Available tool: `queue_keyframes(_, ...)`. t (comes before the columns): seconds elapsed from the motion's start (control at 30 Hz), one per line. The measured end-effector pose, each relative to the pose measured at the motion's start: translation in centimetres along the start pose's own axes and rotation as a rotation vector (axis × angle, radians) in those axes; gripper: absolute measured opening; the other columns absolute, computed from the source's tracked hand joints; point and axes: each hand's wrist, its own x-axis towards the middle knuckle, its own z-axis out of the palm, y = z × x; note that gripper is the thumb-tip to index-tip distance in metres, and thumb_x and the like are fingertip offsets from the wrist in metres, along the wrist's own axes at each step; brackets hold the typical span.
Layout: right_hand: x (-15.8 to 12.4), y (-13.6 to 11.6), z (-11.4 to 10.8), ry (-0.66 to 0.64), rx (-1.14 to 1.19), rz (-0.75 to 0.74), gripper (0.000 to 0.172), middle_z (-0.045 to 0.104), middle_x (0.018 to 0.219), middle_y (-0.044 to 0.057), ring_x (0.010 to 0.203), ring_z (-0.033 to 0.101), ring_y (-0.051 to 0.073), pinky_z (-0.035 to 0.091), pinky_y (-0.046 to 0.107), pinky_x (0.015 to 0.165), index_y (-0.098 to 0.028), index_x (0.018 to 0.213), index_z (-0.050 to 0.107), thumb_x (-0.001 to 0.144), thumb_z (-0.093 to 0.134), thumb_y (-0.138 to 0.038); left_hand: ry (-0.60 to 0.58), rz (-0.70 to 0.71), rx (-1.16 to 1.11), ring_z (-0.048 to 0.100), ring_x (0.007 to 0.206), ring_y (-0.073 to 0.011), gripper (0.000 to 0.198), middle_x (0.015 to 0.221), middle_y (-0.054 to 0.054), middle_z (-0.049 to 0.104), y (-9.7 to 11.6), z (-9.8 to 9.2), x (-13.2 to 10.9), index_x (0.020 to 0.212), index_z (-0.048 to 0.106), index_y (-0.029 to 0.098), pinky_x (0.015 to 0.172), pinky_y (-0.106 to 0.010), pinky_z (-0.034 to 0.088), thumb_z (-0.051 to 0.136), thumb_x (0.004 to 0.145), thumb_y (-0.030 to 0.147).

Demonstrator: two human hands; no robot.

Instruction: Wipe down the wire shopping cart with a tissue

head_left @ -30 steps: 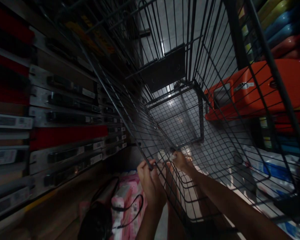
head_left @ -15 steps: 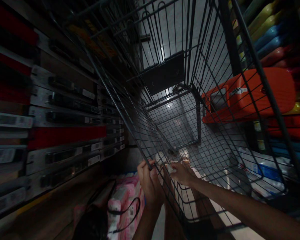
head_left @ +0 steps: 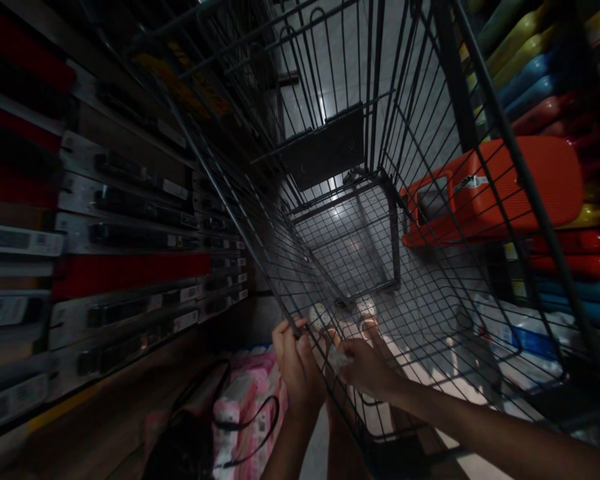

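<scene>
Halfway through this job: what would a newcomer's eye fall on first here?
In this dim scene, probably the bright orange plastic item at the right, seen through the wires of the dark cart, which fills the middle. Below centre, the left grip holds the cart's rim and the right grip pinches a whitish, see-through scrap. Pink packs show left of them.

A shop (cart (head_left: 325, 155), barcoded packages (head_left: 15, 239))

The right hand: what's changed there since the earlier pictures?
The right hand has moved back toward the person, lower in the picture, still pinching a small pale crumpled thing. The left hand stays closed on an edge of the shopping cart.
</scene>
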Motion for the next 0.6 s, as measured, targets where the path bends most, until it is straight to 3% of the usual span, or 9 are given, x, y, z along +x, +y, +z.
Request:
queue_keyframes(0.1, 1.9, 1.6, -0.2, 0.012, -0.097, 0.057, 0.006, 0.066, 0.083, 0.000, 0.074, 0.062, 0.014, 0.051, 0.025, 0.064, -0.015, 0.081, 0.063, 0.082, 0.068, -0.018, -0.007, 0.018, 0.003, 0.058, 0.093, -0.0182, 0.034, 0.106, -0.008, 0.055, -0.2, -0.1, -0.1, 0.103, 0.062, 0.020, 0.083, -0.034, 0.051, 0.034, 0.096, 0.037)
queue_keyframes(0.23, 4.1, 3.3, -0.5, 0.035, -0.217, 0.134, 0.029, 0.064, 0.117, 0.005, 0.098, 0.064, 0.020, 0.056, 0.038, 0.084, -0.018, 0.115, 0.062, 0.094, 0.059, -0.038, 0.000, 0.051, 0.002, 0.058, 0.092, -0.0185, 0.035, 0.104, -0.008, 0.056, -0.5, -0.1, 0.0, 0.103, 0.063, 0.019, 0.083, -0.035, 0.051, 0.034, 0.096, 0.038)
queue_keyframes(0.47, 6.6, 4.4, -1.7, 0.190, -0.353, 0.231, 0.030, 0.062, 0.122, 0.008, 0.104, 0.063, 0.020, 0.055, 0.040, 0.088, -0.019, 0.118, 0.060, 0.094, 0.059, -0.036, 0.012, 0.091, 0.009, 0.057, 0.095, -0.0184, 0.033, 0.104, -0.008, 0.055, -0.1, -0.1, 0.0, 0.101, 0.062, 0.020, 0.082, -0.034, 0.052, 0.034, 0.096, 0.036)
queue_keyframes(0.6, 6.5, 4.4, -1.7, 0.279, -0.358, 0.184, 0.029, 0.061, 0.124, 0.008, 0.105, 0.062, 0.020, 0.054, 0.039, 0.088, -0.021, 0.118, 0.061, 0.094, 0.059, -0.036, 0.019, 0.103, 0.006, 0.057, 0.095, -0.0180, 0.033, 0.105, -0.008, 0.054, 0.1, 0.1, 0.0, 0.100, 0.061, 0.019, 0.081, -0.033, 0.052, 0.033, 0.097, 0.035)
